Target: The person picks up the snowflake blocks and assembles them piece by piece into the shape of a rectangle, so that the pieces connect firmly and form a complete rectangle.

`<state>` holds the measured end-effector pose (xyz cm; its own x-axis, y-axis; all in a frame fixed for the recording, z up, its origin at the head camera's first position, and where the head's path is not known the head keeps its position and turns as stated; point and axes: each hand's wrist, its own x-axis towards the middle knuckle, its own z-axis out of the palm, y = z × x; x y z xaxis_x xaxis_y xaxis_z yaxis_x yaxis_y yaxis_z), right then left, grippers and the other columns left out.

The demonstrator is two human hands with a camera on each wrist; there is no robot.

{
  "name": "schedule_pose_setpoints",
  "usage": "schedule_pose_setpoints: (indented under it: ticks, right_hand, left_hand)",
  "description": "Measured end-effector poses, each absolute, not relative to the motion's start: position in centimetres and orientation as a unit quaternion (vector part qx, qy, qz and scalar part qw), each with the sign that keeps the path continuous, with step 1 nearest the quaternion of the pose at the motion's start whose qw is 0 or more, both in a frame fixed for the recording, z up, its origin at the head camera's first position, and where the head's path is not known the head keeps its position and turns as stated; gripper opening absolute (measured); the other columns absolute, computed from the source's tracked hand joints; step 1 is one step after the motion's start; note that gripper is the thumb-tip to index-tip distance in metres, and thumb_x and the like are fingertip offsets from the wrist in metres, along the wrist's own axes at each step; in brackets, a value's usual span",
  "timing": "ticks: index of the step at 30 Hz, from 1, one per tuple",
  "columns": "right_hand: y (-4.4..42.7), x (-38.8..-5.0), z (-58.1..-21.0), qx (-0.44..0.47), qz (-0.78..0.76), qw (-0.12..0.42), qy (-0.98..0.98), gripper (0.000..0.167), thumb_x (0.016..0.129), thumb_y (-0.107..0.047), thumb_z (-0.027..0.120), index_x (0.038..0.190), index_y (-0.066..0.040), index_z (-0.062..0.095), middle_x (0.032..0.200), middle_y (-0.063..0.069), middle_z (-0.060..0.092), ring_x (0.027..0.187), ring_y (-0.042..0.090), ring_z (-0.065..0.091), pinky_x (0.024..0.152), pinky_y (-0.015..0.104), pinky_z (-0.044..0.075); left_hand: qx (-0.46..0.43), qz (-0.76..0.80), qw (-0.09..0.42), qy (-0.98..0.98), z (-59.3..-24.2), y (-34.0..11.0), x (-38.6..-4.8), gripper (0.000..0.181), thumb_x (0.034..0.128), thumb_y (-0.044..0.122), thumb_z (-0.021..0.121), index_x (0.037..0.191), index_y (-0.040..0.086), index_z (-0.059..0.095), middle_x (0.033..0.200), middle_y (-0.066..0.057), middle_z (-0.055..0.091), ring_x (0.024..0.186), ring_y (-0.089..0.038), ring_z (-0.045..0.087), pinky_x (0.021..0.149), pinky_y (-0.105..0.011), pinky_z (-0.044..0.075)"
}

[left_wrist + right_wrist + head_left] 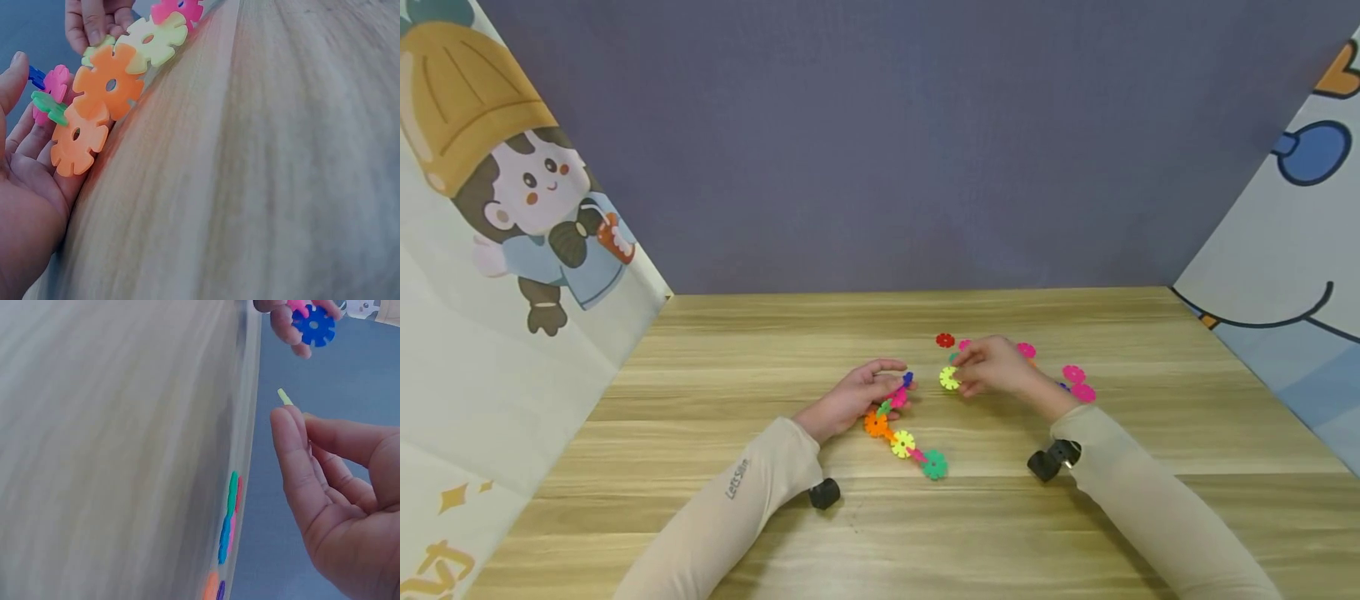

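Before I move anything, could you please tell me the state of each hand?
Left hand: closed, holding the chain of coloured discs.
Right hand: closed, pinching a single yellow disc.

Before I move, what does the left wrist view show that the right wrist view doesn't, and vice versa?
Only left wrist: the orange discs, green disc, yellow disc and far pink disc along the disc chain. Only right wrist: loose discs, edge-on, on the tabletop. Both: the tabletop, the left grip holding the chain's end with its pink disc and blue disc, and the right grip pinching a lone yellow disc.
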<state>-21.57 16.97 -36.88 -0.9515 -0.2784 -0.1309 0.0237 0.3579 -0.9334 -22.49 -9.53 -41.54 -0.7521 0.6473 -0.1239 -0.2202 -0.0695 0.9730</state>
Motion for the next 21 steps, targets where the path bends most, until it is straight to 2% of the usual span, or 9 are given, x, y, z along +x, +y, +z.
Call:
schedule_pose_setpoints:
  ticks: [12,21]
  right_hand:
    - [15.1,-21.6,-36.0,-0.087,-0.549,0.129,0.821,0.021,0.087,0.002,0.069,0.104,0.013,0.065,0.083,0.014,0.071,0.069,0.027,0.071,0.069,0.042,0.062]
    - [13.6,-21.5,-35.1,-0.097,-0.576,0.128,0.802,0.022,0.087,0.007,0.065,0.106,0.018,0.063,0.083,0.015,0.07,0.065,0.021,0.07,0.067,0.038,0.062]
  left_hand:
    - [0.178,0.712,0.308,0.605,-41.7,-9.6,-22.5,0.046,0.105,0.011,0.05,0.146,-0.005,0.036,0.132,-0.025,0.059,0.086,-0.013,0.069,0.073,-0.026,0.058]
    - [0.174,0.708,0.301,0.615,-41.6,-9.4,-22.4,0.043,0.1051,0.008,0.048,0.145,-0.004,0.036,0.132,-0.024,0.059,0.086,-0.013,0.068,0.079,-0.031,0.059]
